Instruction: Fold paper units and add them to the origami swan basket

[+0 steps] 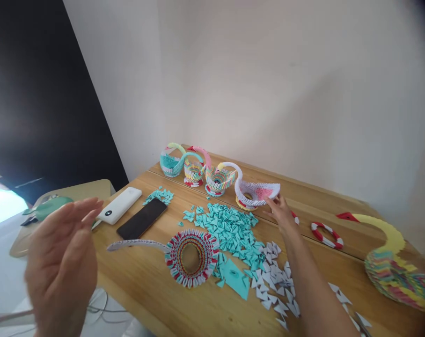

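My left hand (63, 262) is raised at the left, fingers stretched and slightly curved, with nothing in it. My right hand (280, 211) reaches across the table to a white and pink folded-paper swan (256, 193). Its fingers are at the swan's tail edge; how firmly they grip is hard to see. Nearer to me lies a ring-shaped paper piece (173, 257) in red, white and teal, with a long white paper neck to its left. Beside it are a heap of teal folded paper triangles (230, 229) and a pile of white ones (274, 281).
Several finished paper swans (217, 180) line the table's back. A yellow-necked swan (391, 262) and a red-white paper ring (326, 235) stand at right. A black phone (142, 219) and white power bank (120, 205) lie left; a stool (100, 188) stands beyond the table edge.
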Demonstrator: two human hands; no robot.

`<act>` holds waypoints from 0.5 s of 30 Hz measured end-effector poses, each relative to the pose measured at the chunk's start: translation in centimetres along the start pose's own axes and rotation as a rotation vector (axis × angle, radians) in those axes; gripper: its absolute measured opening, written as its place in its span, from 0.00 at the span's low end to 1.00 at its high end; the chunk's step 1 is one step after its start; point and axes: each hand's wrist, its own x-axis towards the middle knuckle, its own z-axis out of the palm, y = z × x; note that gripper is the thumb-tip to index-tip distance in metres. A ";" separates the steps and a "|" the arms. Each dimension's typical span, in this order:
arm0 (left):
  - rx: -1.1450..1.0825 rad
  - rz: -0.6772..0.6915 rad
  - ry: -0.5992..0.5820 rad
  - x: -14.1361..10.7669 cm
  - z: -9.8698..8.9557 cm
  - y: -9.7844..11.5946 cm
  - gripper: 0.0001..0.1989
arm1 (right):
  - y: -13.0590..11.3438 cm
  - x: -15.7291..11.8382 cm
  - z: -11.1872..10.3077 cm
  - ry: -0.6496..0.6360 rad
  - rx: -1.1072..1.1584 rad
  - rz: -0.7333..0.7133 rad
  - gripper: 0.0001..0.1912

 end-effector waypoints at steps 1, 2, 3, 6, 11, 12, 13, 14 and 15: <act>-0.212 0.020 -0.090 0.3 0.1 -0.9 0.19 | 0.1 0.0 0.0 -0.012 0.008 0.001 0.32; -0.353 -0.021 -0.161 0.5 0.0 -2.0 0.18 | 0.2 0.0 0.0 -0.020 0.015 0.001 0.30; -0.442 -0.088 -0.205 0.9 0.0 -3.0 0.18 | 0.3 -0.1 0.0 -0.025 0.023 0.001 0.27; -0.606 -0.238 -0.262 1.8 -0.3 -5.8 0.16 | 0.4 0.0 0.1 -0.026 0.048 -0.001 0.23; -0.614 -0.468 -0.222 2.5 -1.0 -7.5 0.09 | 0.2 0.4 0.5 -0.010 0.095 0.011 0.21; -0.599 -0.501 -0.224 2.5 -1.1 -7.7 0.09 | 0.2 0.4 0.6 -0.011 0.107 0.015 0.21; -0.585 -0.529 -0.226 2.5 -1.2 -7.9 0.08 | 0.1 0.5 0.7 -0.014 0.119 0.019 0.21; -0.580 -0.543 -0.227 2.5 -1.3 -8.2 0.08 | 0.0 0.5 0.8 -0.018 0.132 0.024 0.21; -0.579 -0.552 -0.226 2.4 -1.4 -8.5 0.08 | 0.0 0.5 1.0 -0.023 0.144 0.029 0.21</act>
